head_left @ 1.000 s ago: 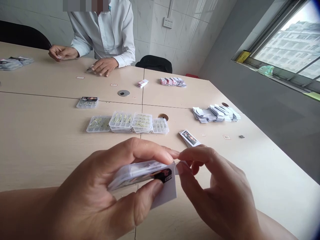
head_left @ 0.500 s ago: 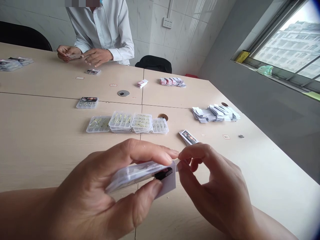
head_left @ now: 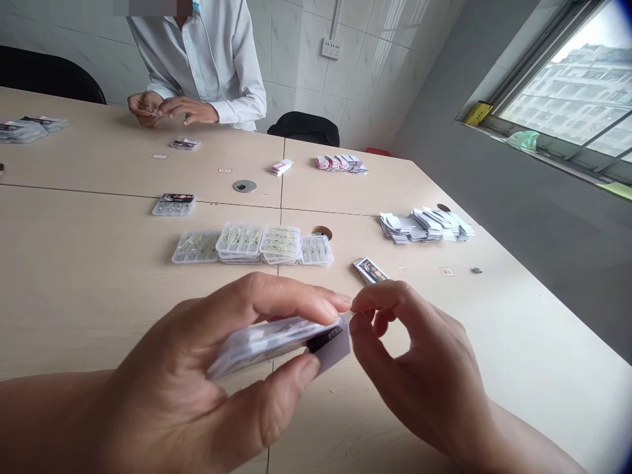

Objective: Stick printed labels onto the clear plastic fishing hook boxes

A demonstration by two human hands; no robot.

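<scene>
My left hand (head_left: pixel 217 368) is closed around a clear plastic box (head_left: pixel 266 339), fingers over the top and thumb below. A printed card (head_left: pixel 333 349), dark on one part and white on the rest, sticks out at the box's right end above my thumb. My right hand (head_left: pixel 419 362) is at that same end, thumb and forefinger pinched together close to the card's edge. What lies between those fingertips is too small to make out. Just beyond my right hand, a small stack of printed cards (head_left: pixel 371 270) lies on the table, partly hidden by my fingers.
Clear boxes with yellowish-green contents (head_left: pixel 239 238) stand in a row on the table (head_left: pixel 99 296). A labelled box (head_left: pixel 174 205) is farther left. White folded cards (head_left: pixel 427 224) and red-edged cards (head_left: pixel 342 163) lie beyond. Across the table, a person in a white shirt (head_left: pixel 202 59) handles something small.
The card's protruding end has tilted up a little towards the box, with my right fingers still beside it. Across the table, the other person's hands have come closer together.
</scene>
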